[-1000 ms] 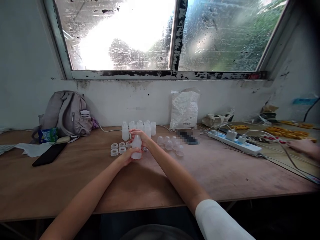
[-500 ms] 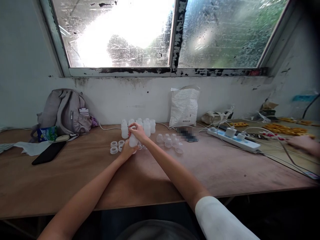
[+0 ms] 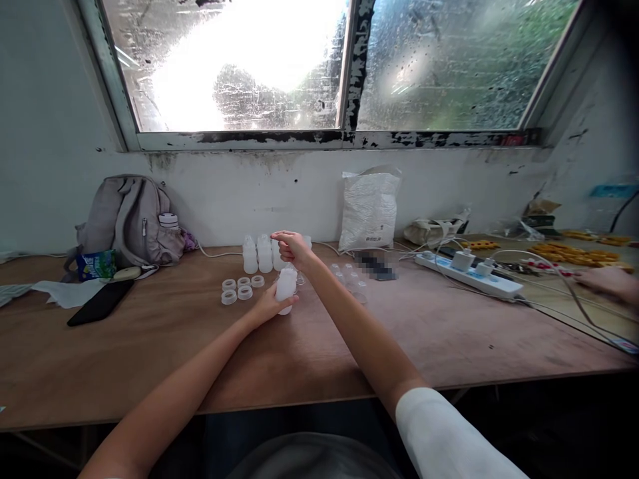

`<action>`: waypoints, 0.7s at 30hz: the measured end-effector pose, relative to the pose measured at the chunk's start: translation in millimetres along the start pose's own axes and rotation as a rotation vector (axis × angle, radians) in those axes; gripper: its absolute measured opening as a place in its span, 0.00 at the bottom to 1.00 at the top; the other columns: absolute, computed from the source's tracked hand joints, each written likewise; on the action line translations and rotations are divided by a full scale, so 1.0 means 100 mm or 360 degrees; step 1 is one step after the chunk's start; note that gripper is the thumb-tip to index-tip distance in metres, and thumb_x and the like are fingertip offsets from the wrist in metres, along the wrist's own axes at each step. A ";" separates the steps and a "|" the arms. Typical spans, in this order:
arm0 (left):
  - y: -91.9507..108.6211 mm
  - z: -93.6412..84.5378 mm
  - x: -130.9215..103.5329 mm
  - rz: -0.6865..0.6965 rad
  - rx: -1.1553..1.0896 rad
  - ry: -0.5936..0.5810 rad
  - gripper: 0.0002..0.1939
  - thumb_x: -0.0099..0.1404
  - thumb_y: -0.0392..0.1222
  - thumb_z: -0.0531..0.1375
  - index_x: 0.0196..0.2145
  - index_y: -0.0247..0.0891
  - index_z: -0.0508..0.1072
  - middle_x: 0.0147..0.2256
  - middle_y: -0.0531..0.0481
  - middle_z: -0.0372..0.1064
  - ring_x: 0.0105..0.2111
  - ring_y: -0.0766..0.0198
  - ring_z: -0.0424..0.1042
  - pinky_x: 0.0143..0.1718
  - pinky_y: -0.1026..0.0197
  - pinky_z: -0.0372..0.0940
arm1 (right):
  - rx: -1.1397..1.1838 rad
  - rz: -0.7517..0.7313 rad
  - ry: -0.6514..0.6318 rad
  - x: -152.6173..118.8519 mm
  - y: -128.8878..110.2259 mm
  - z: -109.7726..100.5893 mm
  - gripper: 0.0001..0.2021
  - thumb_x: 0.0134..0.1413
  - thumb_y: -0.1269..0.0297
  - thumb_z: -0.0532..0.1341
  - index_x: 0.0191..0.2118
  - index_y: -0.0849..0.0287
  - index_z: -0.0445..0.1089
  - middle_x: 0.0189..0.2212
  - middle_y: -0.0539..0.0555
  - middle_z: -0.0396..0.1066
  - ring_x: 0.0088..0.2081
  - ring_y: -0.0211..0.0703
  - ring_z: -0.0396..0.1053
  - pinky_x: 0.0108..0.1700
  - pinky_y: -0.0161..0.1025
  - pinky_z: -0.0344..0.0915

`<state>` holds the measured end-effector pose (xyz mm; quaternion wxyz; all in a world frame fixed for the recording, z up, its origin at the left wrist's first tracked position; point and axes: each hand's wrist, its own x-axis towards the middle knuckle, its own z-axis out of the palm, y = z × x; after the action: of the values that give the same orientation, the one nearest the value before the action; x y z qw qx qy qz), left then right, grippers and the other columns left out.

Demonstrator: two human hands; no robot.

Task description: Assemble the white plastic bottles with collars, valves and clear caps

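My left hand (image 3: 268,305) is wrapped round a translucent white bottle (image 3: 286,285), holding it nearly upright just over the table. Above and a little right of that bottle is my right hand (image 3: 294,250), apart from it, its fingers curled and the index finger pointing left. Whether anything small is between those fingers cannot be made out. Behind it stand several white bottles with pointed tops (image 3: 250,256), partly covered by the hand. Left of my left hand lie several white rings (image 3: 229,297). Several clear domed caps (image 3: 349,274) sit beyond my right forearm, which hides some of them.
A backpack (image 3: 132,223), black phone (image 3: 100,303) and green packet (image 3: 97,265) lie at left. Against the wall leans a white plastic bag (image 3: 370,211). On the right are a power strip (image 3: 469,274) with cables, yellow pieces (image 3: 574,253) and another person's blurred hand (image 3: 609,285).
My right hand has come off the bottle and moved up and right. The bottle in my left hand has shifted right and turned more upright, uncovering more rings.
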<state>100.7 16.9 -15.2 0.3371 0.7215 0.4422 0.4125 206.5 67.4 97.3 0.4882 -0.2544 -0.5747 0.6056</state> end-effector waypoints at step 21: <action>-0.01 -0.03 0.00 0.0008 0.0192 -0.0065 0.25 0.45 0.50 0.63 0.39 0.33 0.66 0.37 0.45 0.67 0.37 0.57 0.65 0.37 0.58 0.60 | -0.1173 -0.0200 0.0550 0.02 -0.31 -0.40 0.10 0.46 0.65 0.53 0.35 0.62 0.66 0.22 0.49 0.65 0.20 0.30 0.59 0.21 0.27 0.57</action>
<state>97.2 17.8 -14.5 0.3010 0.7499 0.4575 0.3711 249.8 82.8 118.4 0.4899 -0.4745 -0.6770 0.2766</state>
